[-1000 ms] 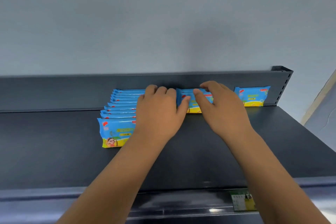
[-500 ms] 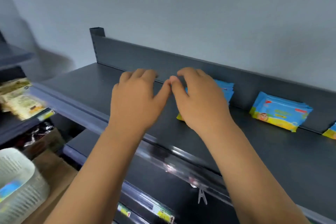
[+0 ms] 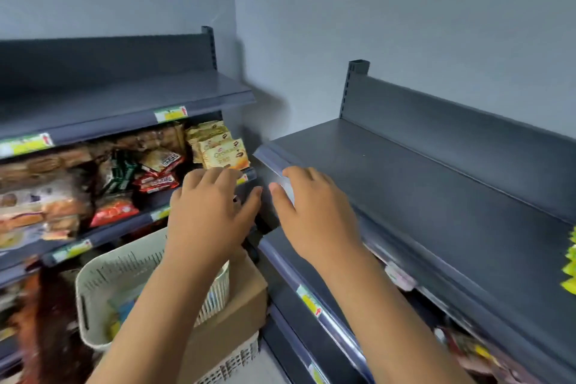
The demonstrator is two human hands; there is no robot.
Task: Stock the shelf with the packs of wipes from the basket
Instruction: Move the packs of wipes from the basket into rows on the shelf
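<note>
Blue and yellow, blurred but there: what look like packs of wipes (image 3: pixel 123 310) lie in the bottom of the cream slatted basket (image 3: pixel 103 277). It sits down at seven o'clock from where the person stands, against a cardboard box (image 3: pixel 232 312). Above it both hands hold nothing. The left hand (image 3: pixel 208 215) hangs over the basket's far rim with fingers loose and spread. The right hand (image 3: pixel 314 218), just beside it at its three o'clock, is equally slack and flat over the front lip of the dark grey shelf (image 3: pixel 436 184), though I cannot tell whether it touches that lip. On the stretch of shelf in sight, running off toward three o'clock, I can make out only some yellow-green slivers at the very edge, too cut off to name. Over at nine o'clock another rack holds snack packets (image 3: pixel 218 150). To my eye the job is unfinished: there is stock in the basket yet to move, no pack is in hand, and how many are already shelved cannot be judged from here.
</note>
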